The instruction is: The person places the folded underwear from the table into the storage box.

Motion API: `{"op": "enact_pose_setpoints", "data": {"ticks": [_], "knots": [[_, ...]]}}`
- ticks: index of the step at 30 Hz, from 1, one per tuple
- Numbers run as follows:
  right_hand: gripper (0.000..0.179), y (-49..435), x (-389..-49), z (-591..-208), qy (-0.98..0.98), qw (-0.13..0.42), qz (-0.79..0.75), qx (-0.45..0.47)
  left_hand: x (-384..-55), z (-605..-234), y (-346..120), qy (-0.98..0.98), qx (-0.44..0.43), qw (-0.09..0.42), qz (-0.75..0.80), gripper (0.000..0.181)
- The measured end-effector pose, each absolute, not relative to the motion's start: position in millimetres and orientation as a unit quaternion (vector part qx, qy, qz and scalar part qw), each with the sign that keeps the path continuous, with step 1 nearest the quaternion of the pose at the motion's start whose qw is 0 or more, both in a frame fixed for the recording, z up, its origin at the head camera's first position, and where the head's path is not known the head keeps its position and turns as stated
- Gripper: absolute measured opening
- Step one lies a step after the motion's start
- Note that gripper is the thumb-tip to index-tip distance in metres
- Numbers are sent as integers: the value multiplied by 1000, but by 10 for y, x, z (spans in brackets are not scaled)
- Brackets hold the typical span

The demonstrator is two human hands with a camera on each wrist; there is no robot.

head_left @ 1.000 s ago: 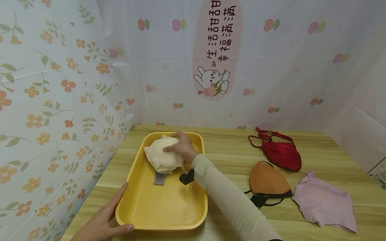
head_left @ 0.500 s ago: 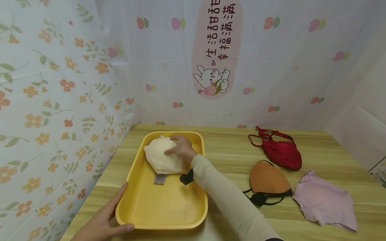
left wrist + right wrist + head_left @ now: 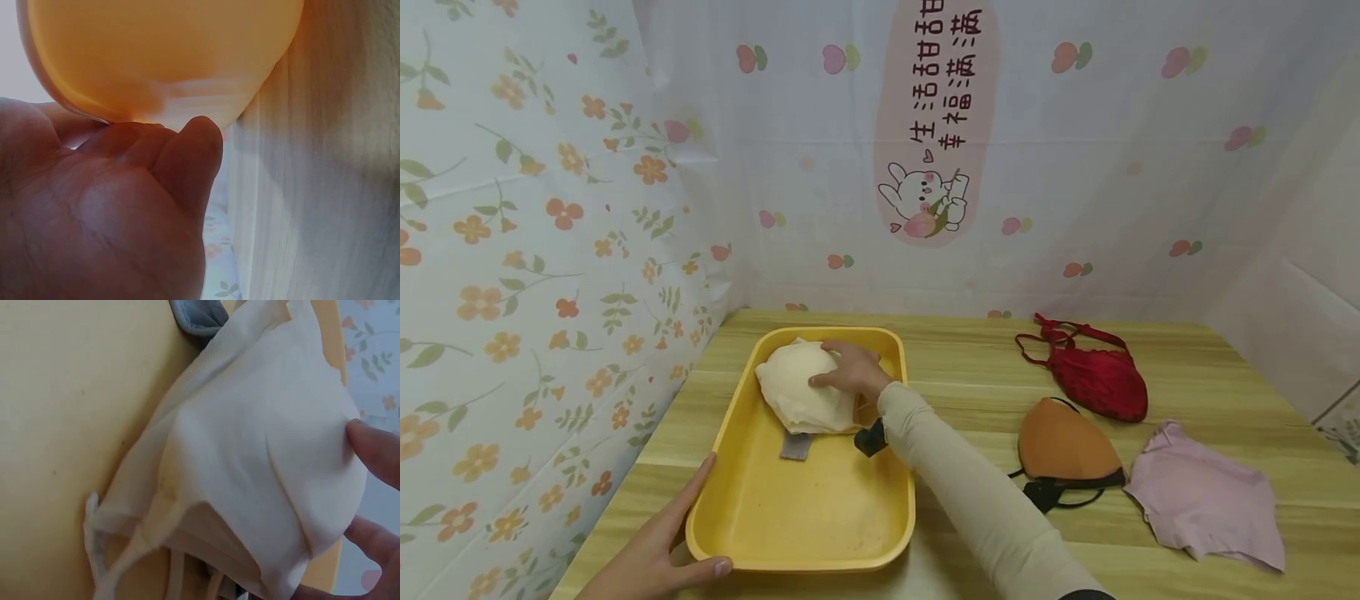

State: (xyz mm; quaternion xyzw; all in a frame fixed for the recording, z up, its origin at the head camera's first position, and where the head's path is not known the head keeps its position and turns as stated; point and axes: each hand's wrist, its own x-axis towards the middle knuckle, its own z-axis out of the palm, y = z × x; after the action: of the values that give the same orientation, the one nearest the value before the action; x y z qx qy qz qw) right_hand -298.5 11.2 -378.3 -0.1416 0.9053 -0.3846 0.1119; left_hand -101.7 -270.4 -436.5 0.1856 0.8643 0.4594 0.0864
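A cream bra (image 3: 801, 387) lies bunched at the far end of a yellow plastic basin (image 3: 808, 500). My right hand (image 3: 852, 369) holds it from the right side, thumb on the smooth cup. Seen from the right wrist, the bra (image 3: 250, 444) shows its thin straps hanging at the lower left, and fingertips (image 3: 369, 540) meet the cup's edge. My left hand (image 3: 662, 542) grips the basin's near left corner, thumb on the front rim and fingers along the outer side wall. A grey fabric piece (image 3: 795, 446) sticks out from beneath the cream bra.
On the wooden table (image 3: 970, 367), right of the basin, lie a red bra (image 3: 1097, 379), an orange bra (image 3: 1067, 446) with black trim, and a pale pink cloth garment (image 3: 1206, 496). A floral curtain (image 3: 550, 292) borders the table's left side; another hangs behind.
The cream bra has settled slightly lower and flatter in the basin under my right hand. My left hand stays on the corner.
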Motion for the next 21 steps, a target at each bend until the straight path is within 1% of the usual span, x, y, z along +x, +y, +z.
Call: {"op": "enact_pose_setpoints", "data": {"ticks": [6,8,12,14,16,21], "knots": [[70,208,-2985,-3687,907,118,-365,-171,-1013,-4365,-2707,862,188,86,462,110],[71,272,-2981,-3655,912,107,-360,-167,-1017,-4365,-2703,862,184,91,464,110],[71,417,-2984,-3592,928,68,-335,-146,-1027,-4368,-2699,861,175,103,467,110],[67,487,-2985,-3560,931,52,-331,-143,-1028,-4370,-2704,864,175,100,462,110],[62,547,-2982,-3526,928,49,-338,-146,-1028,-4372,-2711,866,176,94,457,110],[50,685,-2924,-3412,924,70,-334,-170,-1035,-4368,-2717,866,180,91,457,110]]}}
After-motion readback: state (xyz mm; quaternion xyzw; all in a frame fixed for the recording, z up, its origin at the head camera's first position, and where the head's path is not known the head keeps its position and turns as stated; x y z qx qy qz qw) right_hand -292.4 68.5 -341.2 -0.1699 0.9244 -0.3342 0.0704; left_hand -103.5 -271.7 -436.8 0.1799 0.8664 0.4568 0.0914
